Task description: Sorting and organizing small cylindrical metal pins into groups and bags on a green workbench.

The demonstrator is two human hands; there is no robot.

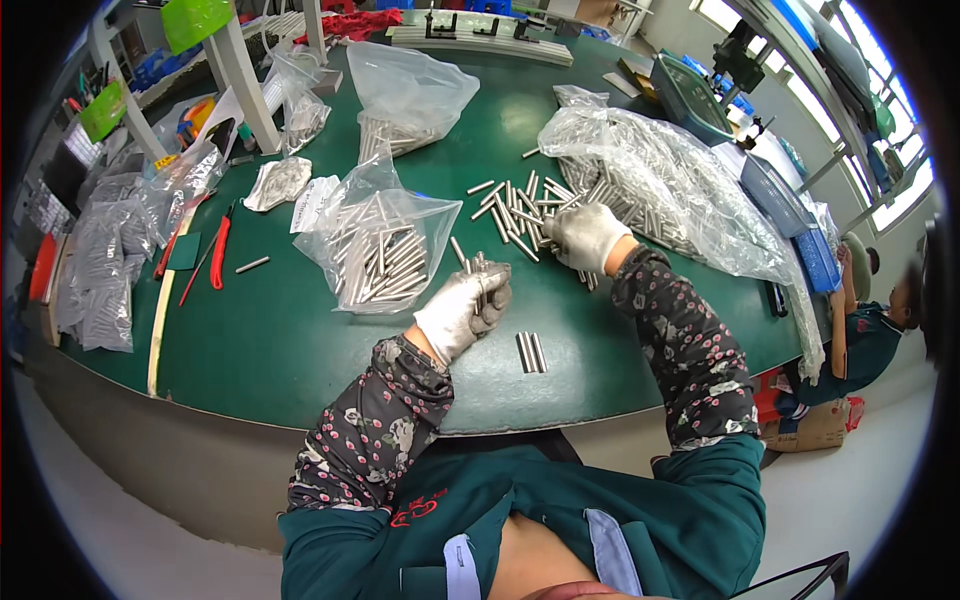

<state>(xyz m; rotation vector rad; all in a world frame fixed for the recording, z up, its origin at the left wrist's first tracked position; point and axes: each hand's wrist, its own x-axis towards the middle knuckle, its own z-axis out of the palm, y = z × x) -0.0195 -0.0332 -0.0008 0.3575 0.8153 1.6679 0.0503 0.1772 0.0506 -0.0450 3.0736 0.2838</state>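
Observation:
My left hand (462, 312), in a pale work glove, is closed around a few short metal pins (478, 264) whose ends stick out above the fingers. My right hand (588, 237), gloved too, reaches into a loose pile of metal pins (515, 212), its fingers curled down on some of them. The exact number in its grasp is hidden. Several pins lie side by side in a small row (532, 352) on the green table, near its front edge. Left of my left hand sits a clear plastic bag (385, 265) filled with similar pins.
A large clear bag (690, 190) spills pins from the right. Another bag (405, 95) stands behind. Red-handled pliers (221, 255), a single pin (252, 265) and bagged parts (105, 260) lie at left. Blue trays (778, 195) line the right edge; a person (865, 330) sits beyond.

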